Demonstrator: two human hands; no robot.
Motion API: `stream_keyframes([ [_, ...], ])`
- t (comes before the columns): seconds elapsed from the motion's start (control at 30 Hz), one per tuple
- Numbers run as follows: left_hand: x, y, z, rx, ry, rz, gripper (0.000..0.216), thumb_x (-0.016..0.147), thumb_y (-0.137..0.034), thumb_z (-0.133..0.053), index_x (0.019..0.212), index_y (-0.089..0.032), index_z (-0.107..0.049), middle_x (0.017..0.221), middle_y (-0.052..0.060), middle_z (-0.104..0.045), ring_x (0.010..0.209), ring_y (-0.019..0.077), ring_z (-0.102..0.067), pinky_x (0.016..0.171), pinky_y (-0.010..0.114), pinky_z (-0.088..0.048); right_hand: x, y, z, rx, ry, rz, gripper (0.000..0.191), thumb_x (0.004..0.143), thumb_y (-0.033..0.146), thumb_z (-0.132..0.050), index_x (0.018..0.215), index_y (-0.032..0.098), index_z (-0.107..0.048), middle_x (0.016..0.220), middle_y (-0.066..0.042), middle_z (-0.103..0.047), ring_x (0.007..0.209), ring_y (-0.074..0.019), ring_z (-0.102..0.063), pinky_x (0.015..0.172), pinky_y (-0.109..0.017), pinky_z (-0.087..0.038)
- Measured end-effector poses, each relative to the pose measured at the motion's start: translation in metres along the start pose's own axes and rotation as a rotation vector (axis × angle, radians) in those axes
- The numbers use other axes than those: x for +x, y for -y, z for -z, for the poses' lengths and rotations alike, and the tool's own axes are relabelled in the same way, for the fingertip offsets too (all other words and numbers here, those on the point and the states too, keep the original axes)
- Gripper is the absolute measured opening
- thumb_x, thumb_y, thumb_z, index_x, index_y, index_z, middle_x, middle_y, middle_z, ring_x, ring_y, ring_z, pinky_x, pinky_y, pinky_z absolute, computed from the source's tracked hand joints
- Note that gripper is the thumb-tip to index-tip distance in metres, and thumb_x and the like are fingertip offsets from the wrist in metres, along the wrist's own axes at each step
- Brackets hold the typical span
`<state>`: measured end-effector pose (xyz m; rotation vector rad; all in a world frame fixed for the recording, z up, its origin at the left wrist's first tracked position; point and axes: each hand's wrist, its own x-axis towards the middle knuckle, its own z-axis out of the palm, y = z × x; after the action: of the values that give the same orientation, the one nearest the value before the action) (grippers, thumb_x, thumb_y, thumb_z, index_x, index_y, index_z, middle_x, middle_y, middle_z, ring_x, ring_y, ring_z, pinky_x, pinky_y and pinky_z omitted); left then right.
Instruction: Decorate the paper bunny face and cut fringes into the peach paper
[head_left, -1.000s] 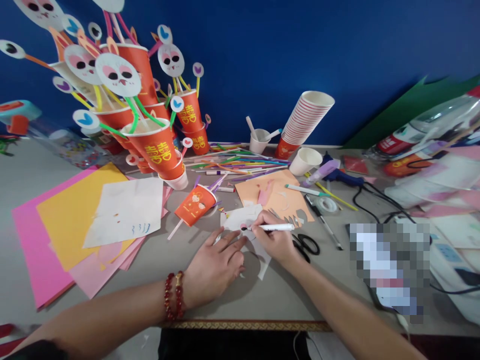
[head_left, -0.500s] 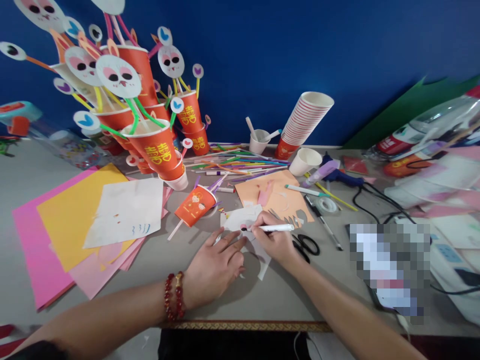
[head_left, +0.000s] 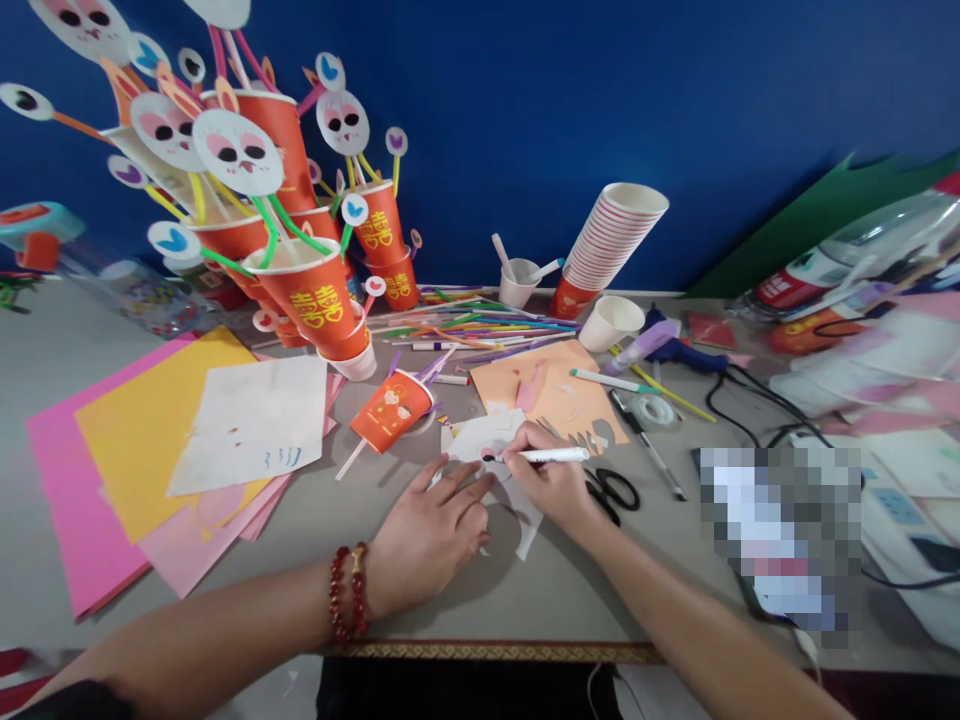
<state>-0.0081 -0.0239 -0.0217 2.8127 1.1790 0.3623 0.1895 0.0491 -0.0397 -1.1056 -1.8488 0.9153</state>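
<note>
In my right hand (head_left: 547, 480) is a white marker (head_left: 555, 455), pinched near its tip. The tip meets a dark spot beside a pink patch on a white paper piece (head_left: 480, 435). My left hand (head_left: 431, 535) lies flat with fingers stretched over the paper's lower edge, pressing it to the table. White paper scraps (head_left: 529, 540) lie between the two hands. Black scissors (head_left: 616, 490) rest just right of my right hand, their blades partly hidden. Beyond my left hand lies a tilted red paper cup (head_left: 391, 410) with purple strips and a pale stick through it.
Red cups with rabbit faces (head_left: 238, 152) stand at the back left. Coloured paper sheets (head_left: 142, 460) lie left. Pipe cleaners (head_left: 465, 325), a leaning cup stack (head_left: 611, 240) and cut orange paper (head_left: 592, 400) are behind my hands. A phone (head_left: 772, 540) and a glue gun (head_left: 686, 352) are right.
Hardly anything differs. Both hands, the marker and the paper keep almost the same position.
</note>
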Motion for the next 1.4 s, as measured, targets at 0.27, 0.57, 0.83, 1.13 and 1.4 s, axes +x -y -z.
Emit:
stream_keyframes([
  [0.27,0.0004,0.0000,0.0013,-0.009,0.020,-0.002,0.017,0.098,-0.030,-0.051,0.098,-0.017,-0.062,0.140,0.007,-0.057,0.137,0.0265,-0.042,0.116,0.050,-0.026,-0.0010,-0.0002,0.0002,-0.018,-0.009,-0.018,0.020,0.083,0.016,-0.054,0.066,0.022,-0.047,0.058,0.004,-0.046,0.055,-0.0131,-0.042,0.051,-0.026,-0.032],
  [0.57,0.0000,-0.0010,0.0003,-0.013,0.014,0.002,0.019,0.099,-0.030,-0.048,0.097,-0.017,-0.061,0.140,0.007,-0.057,0.137,0.0266,-0.043,0.115,0.050,-0.027,-0.0017,-0.0014,-0.0002,-0.023,-0.003,-0.017,0.019,0.084,0.017,-0.054,0.067,0.022,-0.048,0.060,0.005,-0.047,0.055,-0.0127,-0.044,0.052,-0.025,-0.033],
  [0.83,0.0006,-0.0007,0.0017,-0.001,0.011,0.003,0.015,0.097,-0.030,-0.052,0.098,-0.017,-0.061,0.138,0.008,-0.059,0.136,0.0253,-0.044,0.115,0.048,-0.028,-0.0004,-0.0009,0.0004,0.004,0.026,-0.001,0.019,0.084,0.018,-0.054,0.067,0.022,-0.047,0.060,0.005,-0.047,0.055,-0.0128,-0.044,0.053,-0.024,-0.035],
  [1.13,-0.0001,-0.0008,-0.0004,0.000,0.005,0.004,0.014,0.096,-0.029,-0.054,0.098,-0.017,-0.062,0.139,0.008,-0.058,0.136,0.0249,-0.043,0.115,0.047,-0.027,-0.0009,-0.0008,-0.0004,0.000,0.032,-0.020,0.018,0.083,0.019,-0.056,0.067,0.023,-0.047,0.061,0.004,-0.050,0.056,-0.0133,-0.047,0.054,-0.024,-0.037],
  [1.4,0.0004,-0.0010,0.0001,0.008,0.015,0.007,0.017,0.097,-0.031,-0.051,0.099,-0.017,-0.061,0.139,0.007,-0.058,0.136,0.0251,-0.043,0.115,0.047,-0.027,-0.0004,0.0003,-0.0006,0.019,0.040,-0.018,0.017,0.083,0.019,-0.056,0.067,0.023,-0.050,0.062,0.003,-0.053,0.057,-0.0137,-0.049,0.055,-0.025,-0.038],
])
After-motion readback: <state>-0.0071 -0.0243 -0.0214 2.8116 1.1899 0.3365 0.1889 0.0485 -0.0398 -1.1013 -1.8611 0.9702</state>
